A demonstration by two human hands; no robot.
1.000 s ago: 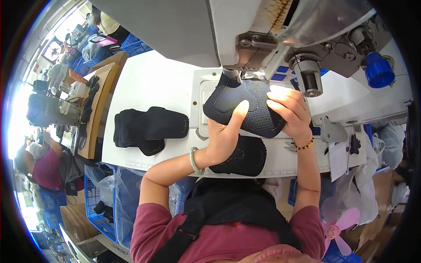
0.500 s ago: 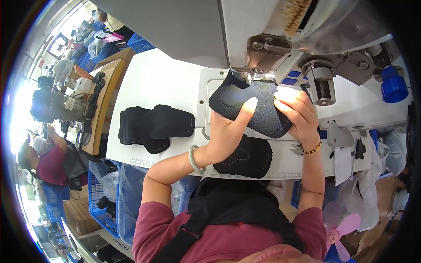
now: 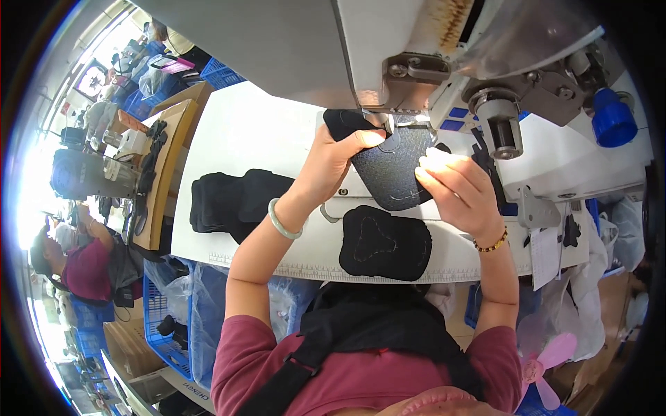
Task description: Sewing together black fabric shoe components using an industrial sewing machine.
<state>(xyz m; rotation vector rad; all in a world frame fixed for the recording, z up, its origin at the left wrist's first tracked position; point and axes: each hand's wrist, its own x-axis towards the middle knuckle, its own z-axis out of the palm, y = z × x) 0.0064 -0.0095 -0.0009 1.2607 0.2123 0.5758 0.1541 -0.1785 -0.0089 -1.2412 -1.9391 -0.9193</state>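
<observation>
A black fabric piece (image 3: pixel 390 179) with a textured face and pale stitch lines lies beneath the needle area of a sewing machine (image 3: pixel 298 55). My left hand (image 3: pixel 327 161) grips its far left part, thumb on top and the other fingers mostly hidden underneath. At the right edge, my right hand (image 3: pixel 461 191) is closed with bent fingers pinching the fabric; glare washes out its fingertips. Close to the table's front edge lies another black piece (image 3: pixel 386 243) with a stitched, rounded triangle outline. To the left of it, a pile of black pieces (image 3: pixel 239 201) sits partly behind my left forearm.
A silver bobbin-like cylinder (image 3: pixel 499 128) and a blue knob (image 3: pixel 612 119) hang from the machine at right. Blue baskets (image 3: pixel 166 326) with plastic bags stand below the white table (image 3: pixel 222 132). A pink fan (image 3: pixel 541 371) is at lower right. Another person (image 3: pixel 87 267) sits far left.
My left hand has moved left and away from me, onto the piece's far left part. The fabric has turned and shifted under the needle area. My right hand has come slightly left and nearer.
</observation>
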